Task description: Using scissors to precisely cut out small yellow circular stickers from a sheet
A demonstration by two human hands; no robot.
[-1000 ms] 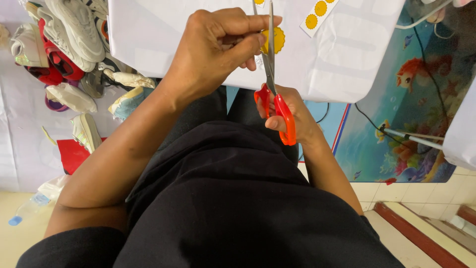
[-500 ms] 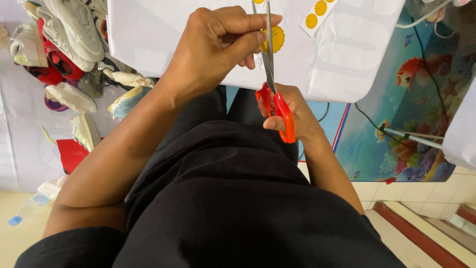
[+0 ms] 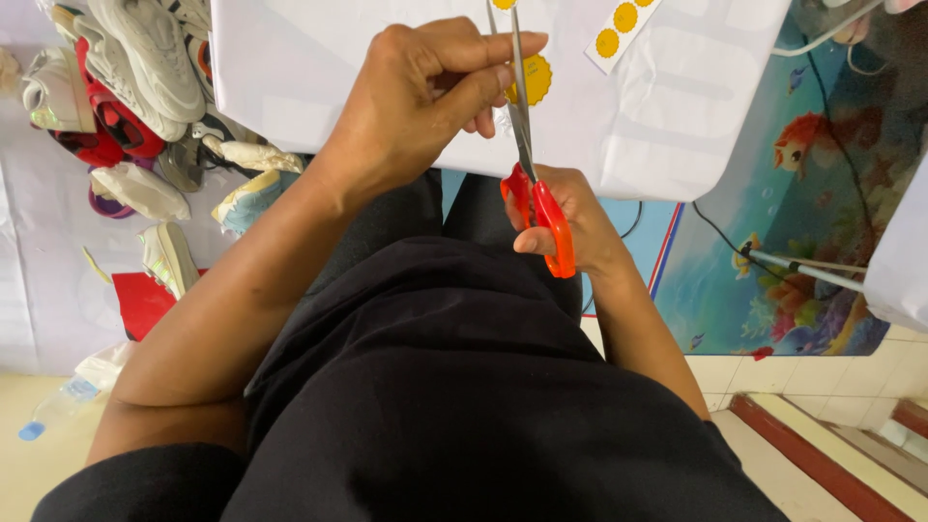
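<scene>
while the left hand [image 3: 420, 101] pinches the yellow sticker [image 3: 535, 79] just above the red-handled scissors [image 3: 534, 188] gripped in the right hand [image 3: 565, 217], turning the sticker into the blades probably gives cleaner cuts.

A heap of worn sneakers [image 3: 145, 58] lies on the floor at left, while a fish-patterned blue mat [image 3: 802, 193] covers the floor at right.
</scene>
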